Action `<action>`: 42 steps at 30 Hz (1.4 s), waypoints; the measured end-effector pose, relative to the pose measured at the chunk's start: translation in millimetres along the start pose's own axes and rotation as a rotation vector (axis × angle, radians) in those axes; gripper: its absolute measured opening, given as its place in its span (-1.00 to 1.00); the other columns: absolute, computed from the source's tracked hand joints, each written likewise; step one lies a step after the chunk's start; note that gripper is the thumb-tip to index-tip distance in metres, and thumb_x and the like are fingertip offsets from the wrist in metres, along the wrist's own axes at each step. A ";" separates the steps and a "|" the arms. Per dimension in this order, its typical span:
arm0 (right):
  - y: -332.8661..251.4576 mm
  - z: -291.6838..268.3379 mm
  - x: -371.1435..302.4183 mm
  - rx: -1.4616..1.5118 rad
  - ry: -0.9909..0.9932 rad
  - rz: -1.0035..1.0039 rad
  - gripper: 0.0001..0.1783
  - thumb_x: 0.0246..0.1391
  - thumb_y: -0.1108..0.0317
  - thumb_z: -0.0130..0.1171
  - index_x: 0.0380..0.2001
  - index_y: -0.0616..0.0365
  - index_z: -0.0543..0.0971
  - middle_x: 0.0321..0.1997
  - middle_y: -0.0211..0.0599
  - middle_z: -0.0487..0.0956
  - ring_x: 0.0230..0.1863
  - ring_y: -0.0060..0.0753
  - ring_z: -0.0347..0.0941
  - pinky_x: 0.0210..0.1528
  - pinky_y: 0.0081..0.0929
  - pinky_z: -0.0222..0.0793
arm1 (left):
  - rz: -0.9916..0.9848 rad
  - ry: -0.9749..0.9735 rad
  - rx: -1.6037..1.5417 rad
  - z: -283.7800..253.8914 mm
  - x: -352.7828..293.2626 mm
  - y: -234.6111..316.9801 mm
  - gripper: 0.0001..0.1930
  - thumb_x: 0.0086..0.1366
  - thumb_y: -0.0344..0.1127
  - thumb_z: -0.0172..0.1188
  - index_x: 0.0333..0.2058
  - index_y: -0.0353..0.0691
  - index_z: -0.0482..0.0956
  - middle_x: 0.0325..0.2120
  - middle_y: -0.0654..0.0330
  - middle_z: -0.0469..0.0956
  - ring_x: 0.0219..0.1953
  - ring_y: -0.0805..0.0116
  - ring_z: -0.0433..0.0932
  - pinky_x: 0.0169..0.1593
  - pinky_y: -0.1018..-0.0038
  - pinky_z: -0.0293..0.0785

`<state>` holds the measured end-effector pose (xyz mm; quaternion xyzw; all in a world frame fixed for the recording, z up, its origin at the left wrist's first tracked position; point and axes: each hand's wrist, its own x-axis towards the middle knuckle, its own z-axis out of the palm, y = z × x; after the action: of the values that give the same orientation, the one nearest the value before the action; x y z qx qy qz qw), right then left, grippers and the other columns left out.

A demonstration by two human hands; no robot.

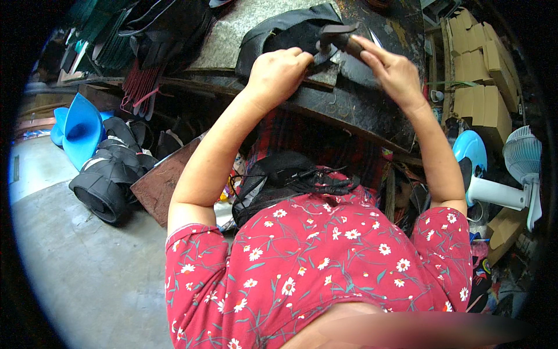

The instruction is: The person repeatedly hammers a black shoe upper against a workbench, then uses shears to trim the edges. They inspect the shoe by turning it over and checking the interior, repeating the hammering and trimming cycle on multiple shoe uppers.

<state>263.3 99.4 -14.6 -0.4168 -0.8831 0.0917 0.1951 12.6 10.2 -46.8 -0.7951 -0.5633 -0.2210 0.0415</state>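
Observation:
Over the near edge of the workbench, my left hand [278,75] is closed on the near side of a black leather-like piece [256,42], which looks like an open bag or pouch. Its fingertips are partly hidden. My right hand [392,74] grips a hammer [339,34] by its dark handle. The hammer's metal head is over the right part of the black piece, close to my left fingers. Whether the head touches the material I cannot tell. Under the piece lies a rough grey slab [224,39].
The dark, worn workbench [401,29] runs across the top. Stacked dark green sheets [99,58] and black material lie at its left. A bundle of black items [104,180] and a blue object [81,131] are at left. Cardboard boxes [474,104] and a white fan [522,154] are at right.

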 end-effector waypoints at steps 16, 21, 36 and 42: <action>9.6 4.4 0.3 0.086 -0.038 0.013 -0.62 0.27 -0.18 -0.03 0.10 -0.62 0.53 -0.38 -0.05 0.64 -0.31 0.01 0.62 -0.34 -0.23 0.54 | 0.053 -0.152 0.091 -31.8 -23.1 15.2 -0.83 0.12 -0.38 0.17 -0.27 -0.09 0.58 -0.40 0.19 0.52 -0.33 0.16 0.61 -0.29 0.26 0.56; -13.9 -17.9 -0.3 0.793 0.189 0.033 -0.61 0.30 0.07 0.13 0.14 -0.19 0.58 -0.45 -0.65 0.60 -0.52 -0.83 0.36 -0.45 -0.77 0.34 | 0.054 -0.100 0.053 -21.8 -23.1 10.2 -0.84 0.13 -0.38 0.18 -0.28 -0.10 0.60 -0.41 0.18 0.52 -0.36 0.14 0.62 -0.31 0.26 0.55; -18.5 -10.6 -5.2 0.136 -0.100 0.084 -0.62 0.26 -0.11 0.04 0.13 -0.59 0.51 -0.36 -0.10 0.63 -0.31 0.02 0.60 -0.35 -0.17 0.51 | 0.061 -0.032 0.050 -15.7 -22.4 5.8 -0.88 0.11 -0.35 0.19 -0.33 -0.11 0.59 -0.43 0.20 0.52 -0.36 0.15 0.61 -0.32 0.27 0.55; -6.1 -8.6 3.1 0.300 0.062 0.057 -0.62 0.28 -0.13 0.01 0.14 -0.60 0.51 -0.33 -0.15 0.66 -0.31 -0.05 0.62 -0.33 -0.31 0.52 | 0.107 0.109 0.209 0.3 10.7 6.4 -0.95 0.09 -0.34 0.14 -0.47 -0.09 0.57 -0.45 0.25 0.56 -0.36 0.25 0.63 -0.32 0.37 0.58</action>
<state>260.8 97.9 -4.0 -0.4103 -0.8409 0.2154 0.2796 21.4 17.4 -41.7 -0.8021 -0.5369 -0.2016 0.1664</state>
